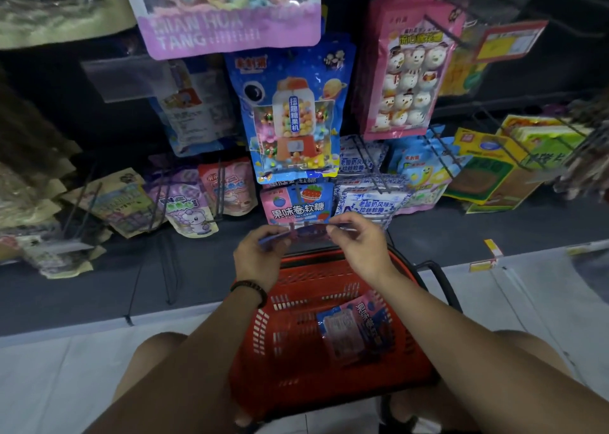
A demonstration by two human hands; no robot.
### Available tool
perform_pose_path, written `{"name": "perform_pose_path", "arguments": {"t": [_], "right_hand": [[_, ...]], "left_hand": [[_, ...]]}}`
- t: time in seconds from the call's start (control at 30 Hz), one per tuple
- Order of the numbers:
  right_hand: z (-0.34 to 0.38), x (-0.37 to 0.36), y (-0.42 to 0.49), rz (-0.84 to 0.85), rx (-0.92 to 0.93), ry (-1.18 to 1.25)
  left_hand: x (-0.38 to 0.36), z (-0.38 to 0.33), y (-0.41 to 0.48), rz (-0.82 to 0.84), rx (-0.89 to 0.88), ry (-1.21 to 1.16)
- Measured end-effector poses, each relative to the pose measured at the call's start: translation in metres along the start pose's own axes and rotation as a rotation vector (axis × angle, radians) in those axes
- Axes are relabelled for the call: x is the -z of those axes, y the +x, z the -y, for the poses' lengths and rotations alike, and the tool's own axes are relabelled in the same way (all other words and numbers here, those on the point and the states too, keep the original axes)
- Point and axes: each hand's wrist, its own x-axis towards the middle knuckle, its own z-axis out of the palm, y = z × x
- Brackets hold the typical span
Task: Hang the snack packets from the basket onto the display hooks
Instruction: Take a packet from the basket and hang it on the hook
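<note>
My left hand [260,255] and my right hand [357,239] both pinch the top edge of one pink-and-blue snack packet [304,232], held edge-on above the red basket [290,361]. It sits just below a matching pink fruit-candy packet [296,204] that hangs on a low display hook. Inside the basket lie more packets of the same kind [354,328], flat against its right wall. The basket stands on the floor between my knees.
Rows of hanging packets fill the dark rack: a blue gumball-machine bag [291,110], a pink snowman marshmallow bag [408,67], white-and-blue bags [369,199], purple and pink bags [194,209] at the left. Bare wire hooks [445,156] jut out at the right. The basket's black handle [441,278] hangs right.
</note>
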Motion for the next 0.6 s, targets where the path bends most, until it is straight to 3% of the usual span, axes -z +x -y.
{"name": "perform_pose_path", "arguments": {"t": [0.07, 0.4, 0.6], "right_hand": [[-0.009, -0.003, 0.009, 0.017, -0.029, -0.049], [-0.036, -0.032, 0.065, 0.014, -0.251, -0.015], [-0.037, -0.036, 0.088, -0.016, -0.217, 0.017]], "left_hand": [[0.001, 0.005, 0.007, 0.009, -0.020, 0.127], [-0.004, 0.016, 0.057, 0.005, 0.117, 0.218], [-0.012, 0.014, 0.075, 0.006, 0.179, 0.005]]}}
